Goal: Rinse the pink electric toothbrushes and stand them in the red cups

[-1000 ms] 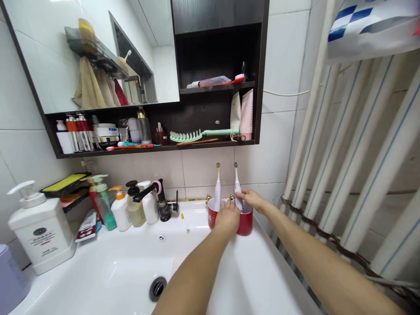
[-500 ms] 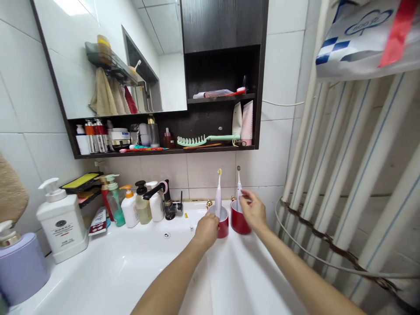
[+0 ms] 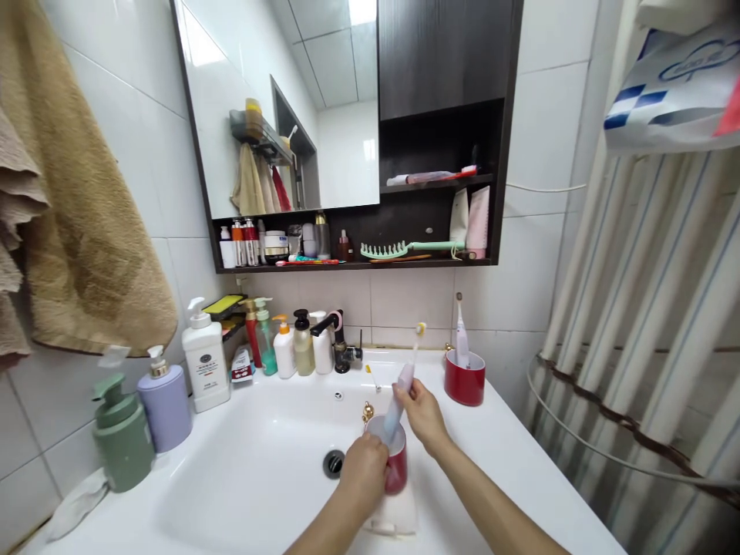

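Note:
My left hand [image 3: 364, 469] is wrapped round a red cup [image 3: 396, 470], a little above the sink's right rim. My right hand [image 3: 424, 416] grips a pale purple electric toothbrush [image 3: 405, 378] by its upper handle. It leans to the right, its lower end still inside the cup's mouth. Farther back on the sink top stands a second red cup [image 3: 464, 383] with another electric toothbrush [image 3: 461, 339] upright in it. A small yellow-tipped brush head [image 3: 373, 376] lies near the faucet [image 3: 342, 347]. The fingers of my left hand are partly hidden.
A white basin [image 3: 243, 470] with a dark drain [image 3: 334, 463] lies left of my hands. Pump bottles [image 3: 283, 348] line its back and left edge. A folded white cloth [image 3: 393, 515] is below the cup. The mirror cabinet's shelf [image 3: 358, 267] overhangs the back; pipes [image 3: 613, 308] run along the right.
My left hand brought one red cup nearer, off the back of the sink top. My right hand left the other toothbrush and now grips the one in this cup, tilting it.

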`<state>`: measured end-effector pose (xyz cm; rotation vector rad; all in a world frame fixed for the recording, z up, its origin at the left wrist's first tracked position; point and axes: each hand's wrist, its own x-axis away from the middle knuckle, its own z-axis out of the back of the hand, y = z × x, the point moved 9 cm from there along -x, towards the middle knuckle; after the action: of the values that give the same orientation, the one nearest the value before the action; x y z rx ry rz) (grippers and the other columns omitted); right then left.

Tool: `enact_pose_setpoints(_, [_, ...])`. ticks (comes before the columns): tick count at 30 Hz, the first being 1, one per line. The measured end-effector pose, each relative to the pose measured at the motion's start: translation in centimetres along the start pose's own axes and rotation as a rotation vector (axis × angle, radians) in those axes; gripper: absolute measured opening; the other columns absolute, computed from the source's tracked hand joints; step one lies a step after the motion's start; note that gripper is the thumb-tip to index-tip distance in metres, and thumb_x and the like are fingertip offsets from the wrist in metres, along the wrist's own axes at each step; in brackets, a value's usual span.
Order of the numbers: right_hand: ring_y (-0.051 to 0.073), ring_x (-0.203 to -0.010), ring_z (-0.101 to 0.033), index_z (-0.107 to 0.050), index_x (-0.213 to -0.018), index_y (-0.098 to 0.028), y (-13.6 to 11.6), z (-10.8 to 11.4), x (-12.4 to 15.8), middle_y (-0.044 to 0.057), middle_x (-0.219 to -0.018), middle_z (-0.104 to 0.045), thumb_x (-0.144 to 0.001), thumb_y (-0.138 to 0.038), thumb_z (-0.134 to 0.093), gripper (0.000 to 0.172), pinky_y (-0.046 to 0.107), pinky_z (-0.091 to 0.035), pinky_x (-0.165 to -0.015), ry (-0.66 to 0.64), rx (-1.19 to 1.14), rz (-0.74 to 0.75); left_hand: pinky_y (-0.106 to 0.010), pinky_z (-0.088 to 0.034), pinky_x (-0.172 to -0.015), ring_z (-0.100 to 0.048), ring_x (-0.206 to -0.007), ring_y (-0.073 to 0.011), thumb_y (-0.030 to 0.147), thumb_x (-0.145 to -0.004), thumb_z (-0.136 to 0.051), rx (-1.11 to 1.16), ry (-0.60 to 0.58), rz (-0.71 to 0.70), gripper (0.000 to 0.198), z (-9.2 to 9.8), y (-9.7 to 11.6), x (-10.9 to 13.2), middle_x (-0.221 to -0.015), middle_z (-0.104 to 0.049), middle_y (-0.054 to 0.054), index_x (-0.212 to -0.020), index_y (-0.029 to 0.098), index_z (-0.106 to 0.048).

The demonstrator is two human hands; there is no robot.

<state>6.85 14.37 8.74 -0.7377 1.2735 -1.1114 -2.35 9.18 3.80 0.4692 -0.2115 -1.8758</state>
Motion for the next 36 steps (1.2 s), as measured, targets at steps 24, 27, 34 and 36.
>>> enact_pose_setpoints(24, [0.014,-0.061,-0.052,-0.051,-0.078,-0.015,2.1,3.9,1.9,0.003,-0.062,-0.057,-0.061,-0.041,-0.043,0.032,0.026,-0.040,-0.060,0.008,-0.475,-0.310,-0.021,-0.029,-0.040,-0.041,-0.038,-0.0069,0.056,-0.058,-0.037,1.486,-0.307,0.231,0.042,-5.3,4.1,-0.5,-0.049,-0.047,0.000,-0.063,0.014,-0.037])
enact_pose_setpoints(27, [0.012,-0.057,-0.052,-0.051,-0.071,-0.016,2.5,3.3,2.1,0.001,-0.059,-0.056,-0.058,-0.037,-0.049,0.025,0.025,-0.040,-0.059,-0.025,-0.585,-0.355,-0.020,-0.027,-0.037,-0.039,-0.035,-0.0060,0.056,-0.060,-0.033,1.514,-0.387,0.193,0.044,-5.9,5.0,-0.2,-0.047,-0.044,0.002,-0.067,0.013,-0.038])
enact_pose_setpoints(34, [0.011,-0.051,-0.051,-0.048,-0.066,-0.015,3.4,3.5,2.2,-0.002,-0.053,-0.052,-0.059,-0.035,-0.049,0.021,0.026,-0.040,-0.058,0.092,-0.642,-0.351,-0.017,-0.026,-0.034,-0.037,-0.034,-0.0028,0.054,-0.059,-0.039,1.357,-0.262,0.172,0.040,-6.0,4.4,-0.5,-0.050,-0.042,0.005,-0.070,0.015,-0.034])
enact_pose_setpoints(36, [0.010,-0.049,-0.050,-0.047,-0.066,-0.016,3.7,3.6,2.3,-0.003,-0.050,-0.051,-0.059,-0.034,-0.050,0.019,0.026,-0.040,-0.055,0.117,-0.646,-0.368,-0.017,-0.026,-0.033,-0.037,-0.033,-0.0033,0.056,-0.058,-0.035,1.454,-0.344,0.177,0.043,-6.4,5.1,-0.3,-0.049,-0.042,0.005,-0.071,0.016,-0.032])
